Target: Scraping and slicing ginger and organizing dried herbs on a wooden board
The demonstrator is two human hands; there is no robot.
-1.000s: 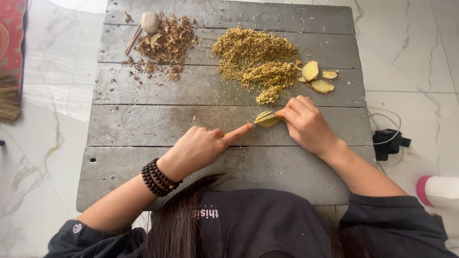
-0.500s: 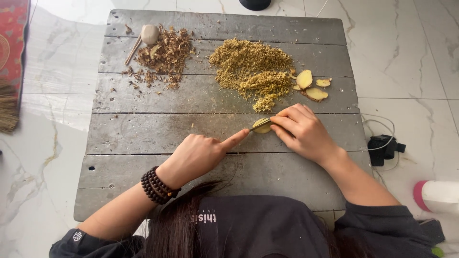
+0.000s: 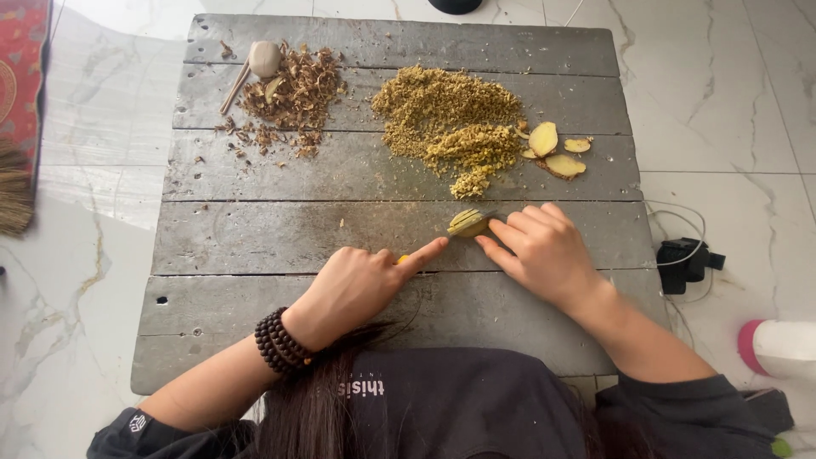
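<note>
Right fingers (image 3: 510, 234) curled around ginger piece (image 3: 467, 223), left forefinger (image 3: 425, 252) extended along knife

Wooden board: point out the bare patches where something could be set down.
Free: the plank stretch left of the left hand, below the brown peel pile. Also the near-right corner of the wooden board. Crowded: around the yellow minced heap and ginger slices.
</note>
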